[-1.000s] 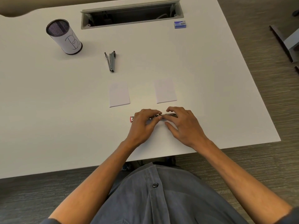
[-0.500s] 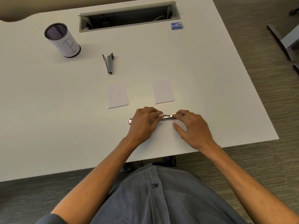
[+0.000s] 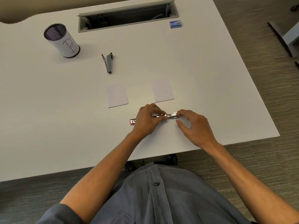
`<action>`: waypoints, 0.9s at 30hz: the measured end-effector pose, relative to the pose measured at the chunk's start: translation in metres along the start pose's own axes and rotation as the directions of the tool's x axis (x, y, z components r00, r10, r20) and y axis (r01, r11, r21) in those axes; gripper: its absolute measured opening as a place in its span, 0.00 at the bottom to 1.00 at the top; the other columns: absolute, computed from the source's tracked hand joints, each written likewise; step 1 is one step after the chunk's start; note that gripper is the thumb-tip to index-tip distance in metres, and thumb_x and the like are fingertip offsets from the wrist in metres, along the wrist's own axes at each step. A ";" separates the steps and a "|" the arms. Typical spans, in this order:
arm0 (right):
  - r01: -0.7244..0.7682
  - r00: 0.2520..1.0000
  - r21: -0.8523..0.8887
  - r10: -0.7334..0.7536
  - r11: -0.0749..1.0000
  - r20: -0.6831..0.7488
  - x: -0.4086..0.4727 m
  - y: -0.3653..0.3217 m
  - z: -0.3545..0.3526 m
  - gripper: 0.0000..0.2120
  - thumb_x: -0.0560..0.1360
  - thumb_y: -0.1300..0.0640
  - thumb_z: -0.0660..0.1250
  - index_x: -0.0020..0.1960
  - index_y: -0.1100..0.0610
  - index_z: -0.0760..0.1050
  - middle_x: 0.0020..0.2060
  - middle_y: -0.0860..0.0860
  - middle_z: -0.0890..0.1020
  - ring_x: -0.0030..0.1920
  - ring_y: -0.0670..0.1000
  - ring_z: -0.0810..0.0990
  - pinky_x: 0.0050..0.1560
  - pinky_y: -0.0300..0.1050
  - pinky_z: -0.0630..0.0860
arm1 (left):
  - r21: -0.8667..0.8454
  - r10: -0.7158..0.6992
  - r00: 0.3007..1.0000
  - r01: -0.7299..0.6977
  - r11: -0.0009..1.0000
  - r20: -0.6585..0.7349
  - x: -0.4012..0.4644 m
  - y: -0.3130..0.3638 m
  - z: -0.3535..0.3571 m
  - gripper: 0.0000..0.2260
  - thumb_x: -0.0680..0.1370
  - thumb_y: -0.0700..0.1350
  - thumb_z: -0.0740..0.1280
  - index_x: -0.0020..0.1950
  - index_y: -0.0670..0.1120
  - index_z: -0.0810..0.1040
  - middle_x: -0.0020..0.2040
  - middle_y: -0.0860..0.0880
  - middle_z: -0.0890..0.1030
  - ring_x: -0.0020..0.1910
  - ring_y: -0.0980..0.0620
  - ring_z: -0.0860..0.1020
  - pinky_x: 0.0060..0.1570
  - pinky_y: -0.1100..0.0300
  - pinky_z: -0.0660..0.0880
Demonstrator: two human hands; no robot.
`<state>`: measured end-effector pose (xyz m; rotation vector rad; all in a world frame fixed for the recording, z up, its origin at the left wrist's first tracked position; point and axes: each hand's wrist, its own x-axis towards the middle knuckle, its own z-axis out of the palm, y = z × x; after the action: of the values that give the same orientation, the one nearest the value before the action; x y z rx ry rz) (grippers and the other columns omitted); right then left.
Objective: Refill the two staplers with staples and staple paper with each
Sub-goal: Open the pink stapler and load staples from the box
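With the left hand gripping the opened red stapler flat on the tabletop, the right hand — fingers loosely spread, fingertips at the stapler's end — should seat the staples squarely before closing.

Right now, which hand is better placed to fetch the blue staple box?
Right hand: the blue staple box lies far right, and its grip looks loose, while the left hand pins the red stapler.

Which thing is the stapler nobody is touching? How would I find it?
Start at the round mesh cup in the far left part of the white desk. Just to its right lies the grey stapler, beyond the two paper slips. Unlike the red stapler, no hand is near it.
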<state>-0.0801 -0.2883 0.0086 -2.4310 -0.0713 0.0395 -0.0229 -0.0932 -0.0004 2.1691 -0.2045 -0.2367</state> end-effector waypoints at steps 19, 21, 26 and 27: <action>-0.017 1.000 0.025 0.017 1.000 0.005 0.004 0.004 0.006 0.24 0.75 0.53 0.71 0.69 0.51 0.70 0.59 0.45 0.80 0.58 0.45 0.79 0.60 0.49 0.78 | 0.040 -0.161 0.981 0.158 0.987 0.110 0.012 0.017 -0.008 0.08 0.69 0.45 0.78 0.45 0.45 0.86 0.40 0.45 0.83 0.35 0.55 0.73 0.35 0.62 0.69; -0.014 1.000 0.023 0.014 1.000 0.003 0.004 0.005 0.006 0.24 0.75 0.53 0.71 0.69 0.51 0.70 0.59 0.46 0.80 0.58 0.45 0.79 0.60 0.49 0.78 | 0.046 -0.158 0.978 0.153 0.987 0.133 0.012 0.016 -0.010 0.09 0.70 0.47 0.77 0.47 0.45 0.86 0.42 0.47 0.83 0.38 0.54 0.75 0.36 0.63 0.69; -0.013 1.000 0.016 0.013 1.000 0.004 0.003 0.005 0.008 0.24 0.75 0.53 0.71 0.69 0.51 0.70 0.59 0.46 0.80 0.58 0.45 0.78 0.60 0.49 0.77 | 0.040 -0.134 0.977 0.129 0.991 0.165 0.011 0.013 -0.013 0.07 0.75 0.47 0.72 0.48 0.47 0.87 0.46 0.47 0.83 0.48 0.48 0.77 0.44 0.55 0.72; -0.013 1.000 0.017 0.012 1.000 0.005 0.004 0.005 0.008 0.24 0.75 0.53 0.71 0.69 0.51 0.70 0.59 0.46 0.80 0.58 0.45 0.78 0.60 0.48 0.77 | 0.042 -0.133 0.977 0.127 0.991 0.165 0.011 0.013 -0.013 0.07 0.75 0.46 0.71 0.49 0.47 0.87 0.46 0.47 0.83 0.48 0.48 0.77 0.46 0.54 0.73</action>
<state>-0.0767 -0.2869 -0.0009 -2.4150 -0.0579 0.0516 -0.0099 -0.0928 0.0165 2.1963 -0.1619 -0.4947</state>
